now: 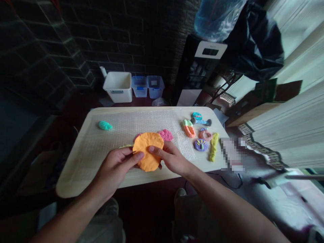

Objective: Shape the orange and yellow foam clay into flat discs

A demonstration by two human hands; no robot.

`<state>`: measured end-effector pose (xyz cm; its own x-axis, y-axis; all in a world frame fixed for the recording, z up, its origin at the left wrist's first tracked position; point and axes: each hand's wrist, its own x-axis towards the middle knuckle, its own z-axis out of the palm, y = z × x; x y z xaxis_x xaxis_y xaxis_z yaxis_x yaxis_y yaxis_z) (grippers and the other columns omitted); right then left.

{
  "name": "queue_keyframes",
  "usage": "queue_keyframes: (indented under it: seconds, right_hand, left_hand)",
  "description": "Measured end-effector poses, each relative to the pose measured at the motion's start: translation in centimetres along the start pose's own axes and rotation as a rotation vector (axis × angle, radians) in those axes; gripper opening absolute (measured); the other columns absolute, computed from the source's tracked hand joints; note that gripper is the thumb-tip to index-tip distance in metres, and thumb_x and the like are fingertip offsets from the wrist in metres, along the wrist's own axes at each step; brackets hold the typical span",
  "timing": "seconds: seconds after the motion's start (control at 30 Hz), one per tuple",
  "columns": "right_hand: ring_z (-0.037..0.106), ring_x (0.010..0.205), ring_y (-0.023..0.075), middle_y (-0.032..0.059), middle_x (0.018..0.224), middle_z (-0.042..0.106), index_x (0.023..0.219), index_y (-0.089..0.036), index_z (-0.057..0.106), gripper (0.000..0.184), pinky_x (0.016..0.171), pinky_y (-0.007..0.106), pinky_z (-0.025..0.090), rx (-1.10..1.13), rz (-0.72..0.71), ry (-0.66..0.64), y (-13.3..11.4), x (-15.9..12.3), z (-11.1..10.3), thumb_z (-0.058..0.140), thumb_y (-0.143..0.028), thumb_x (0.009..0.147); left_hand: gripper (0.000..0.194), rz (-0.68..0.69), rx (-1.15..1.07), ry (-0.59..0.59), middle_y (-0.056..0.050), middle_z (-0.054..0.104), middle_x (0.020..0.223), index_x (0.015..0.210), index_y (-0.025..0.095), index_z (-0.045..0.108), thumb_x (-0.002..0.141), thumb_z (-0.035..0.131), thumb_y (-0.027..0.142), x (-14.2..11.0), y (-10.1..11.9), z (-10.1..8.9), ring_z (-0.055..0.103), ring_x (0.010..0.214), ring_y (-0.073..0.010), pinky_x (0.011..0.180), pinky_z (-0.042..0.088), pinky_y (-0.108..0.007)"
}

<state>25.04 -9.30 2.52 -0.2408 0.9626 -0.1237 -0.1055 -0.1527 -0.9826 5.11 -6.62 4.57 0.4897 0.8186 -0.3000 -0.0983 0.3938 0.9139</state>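
A flat, roughly round sheet of orange modelling clay point(149, 160) is held up above the near side of the table. My left hand point(121, 165) pinches its left edge, thumb in front and fingers behind. From the right, my right hand point(173, 157) grips the same sheet, with its thumb pressed on the front face. Behind the sheet, a lump of pink clay point(166, 135) lies on the bubble wrap, partly hidden. A yellowish thing point(126, 146) shows just behind my left hand, mostly covered.
Bubble wrap point(121, 121) covers much of the pale table point(69, 179). A teal clay lump point(105, 125) lies at left. Several shaped clay pieces, including a yellow strip point(214, 147) and a purple disc point(200, 145), sit at right. Beyond stand a white bin point(117, 81) and a water dispenser point(194, 71).
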Motion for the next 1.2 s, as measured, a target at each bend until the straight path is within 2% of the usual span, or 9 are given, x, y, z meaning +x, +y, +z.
queue_keyframes:
  seconds: [0.3,0.47,0.6,0.67,0.8,0.9,1.07,1.13,1.2]
  right_hand:
    - [0.048,0.053,0.0083,-0.0039,0.064,0.056,0.080,-0.017,0.062,0.051,0.050,0.022,0.041,-0.022,-0.102,-0.010,-0.6,-1.3,0.7,0.067,-0.065,0.098]
    - [0.050,0.054,0.0096,-0.0012,0.072,0.061,0.091,-0.016,0.067,0.050,0.047,0.023,0.042,-0.014,-0.011,-0.025,-0.6,-1.3,1.3,0.066,-0.066,0.098]
    - [0.047,0.052,0.0091,-0.0024,0.062,0.056,0.078,-0.016,0.066,0.052,0.047,0.024,0.037,-0.077,-0.047,-0.043,-0.5,-1.0,1.2,0.064,-0.062,0.101]
    - [0.046,0.052,0.0089,-0.0030,0.060,0.055,0.076,-0.016,0.067,0.051,0.048,0.024,0.036,-0.084,-0.075,-0.045,-0.6,-0.9,1.1,0.064,-0.061,0.101]
    - [0.048,0.052,0.0092,-0.0021,0.063,0.059,0.076,-0.018,0.067,0.050,0.049,0.023,0.039,-0.026,-0.097,-0.001,-0.8,-0.8,1.1,0.067,-0.062,0.099]
    - [0.049,0.052,0.0095,-0.0012,0.064,0.061,0.074,-0.018,0.067,0.052,0.048,0.023,0.041,-0.020,-0.103,0.039,-1.1,-0.8,1.0,0.067,-0.064,0.098]
    - [0.068,0.075,0.0157,0.0036,0.086,0.075,0.098,-0.018,0.076,0.038,0.067,0.026,0.058,-0.002,-0.163,0.146,-1.8,-0.8,-0.2,0.086,-0.052,0.085]
    - [0.072,0.087,0.0183,0.0051,0.097,0.078,0.112,-0.020,0.077,0.043,0.075,0.028,0.061,0.011,-0.214,0.181,-1.9,-0.8,-0.9,0.093,-0.043,0.080]
    - [0.073,0.087,0.0189,0.0063,0.098,0.080,0.111,-0.019,0.080,0.042,0.076,0.029,0.061,-0.026,-0.220,0.154,-1.8,-1.0,-1.5,0.095,-0.039,0.077]
  left_hand:
    - [0.029,0.031,0.171,0.016,-0.008,0.084,0.097,0.104,0.017,0.084,0.086,0.085,0.040,-0.5,0.4,-0.5,0.078,0.084,-0.0229,0.080,0.065,-0.034]
    - [0.028,0.168,0.343,0.060,-0.005,0.080,0.081,0.090,0.016,0.083,0.091,0.080,0.044,-1.2,0.7,-1.7,0.073,0.076,-0.0187,0.069,0.059,-0.026]
    - [0.034,0.207,0.380,0.090,-0.004,0.074,0.069,0.073,0.014,0.078,0.091,0.079,0.044,-1.3,1.1,-1.9,0.065,0.063,-0.0145,0.058,0.051,-0.023]
    - [0.034,0.190,0.321,0.077,-0.003,0.074,0.068,0.073,0.014,0.078,0.090,0.080,0.043,-1.2,1.1,-1.7,0.066,0.064,-0.0143,0.059,0.053,-0.022]
    - [0.032,0.138,0.049,0.002,-0.006,0.080,0.087,0.092,0.015,0.081,0.091,0.080,0.047,-1.0,0.9,-1.1,0.073,0.076,-0.0180,0.071,0.062,-0.029]
    - [0.032,0.117,0.031,-0.048,-0.008,0.080,0.092,0.095,0.014,0.080,0.087,0.084,0.045,-0.8,0.9,-0.8,0.074,0.078,-0.0188,0.074,0.063,-0.031]
    - [0.031,0.151,0.264,-0.029,-0.006,0.077,0.080,0.086,0.014,0.077,0.089,0.080,0.044,-0.4,0.8,-0.7,0.071,0.072,-0.0177,0.070,0.057,-0.029]
    - [0.029,0.192,0.448,-0.040,-0.004,0.073,0.075,0.081,0.015,0.075,0.093,0.075,0.041,-0.4,0.6,-0.6,0.067,0.071,-0.0167,0.065,0.051,-0.027]
    - [0.028,0.242,0.623,-0.050,-0.001,0.067,0.071,0.077,0.016,0.071,0.096,0.070,0.036,-0.4,0.3,-0.2,0.062,0.067,-0.0149,0.060,0.044,-0.025]
